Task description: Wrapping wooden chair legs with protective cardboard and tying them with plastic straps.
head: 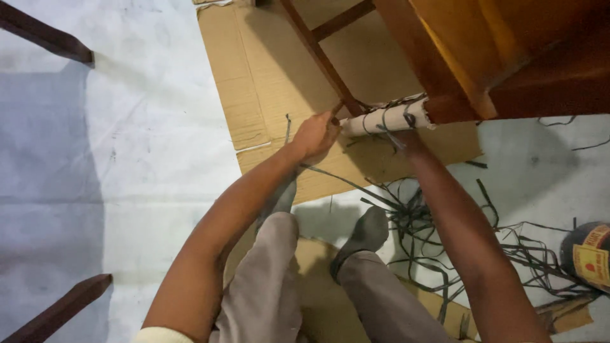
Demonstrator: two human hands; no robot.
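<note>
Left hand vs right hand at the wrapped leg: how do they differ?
The left hand is in full view, fingers pinching at the free end of the white-wrapped leg; the right hand is mostly hidden under that leg. The left hand sits at the leg's tip, the right hand nearer the wooden furniture. Both touch the leg, among dark strips.

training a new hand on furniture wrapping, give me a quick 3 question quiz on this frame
1. True or false: the left hand is at the end of the white-wrapped furniture leg.
2. What lies under the leg? A) flattened cardboard B) a metal tray C) bare grass
3. What is heaped on the floor beside the right forearm?

Key
1. True; its fingers are at the wrapping's free end.
2. A.
3. A tangle of dark strapping strips; the right hand is hidden behind the leg.
</note>
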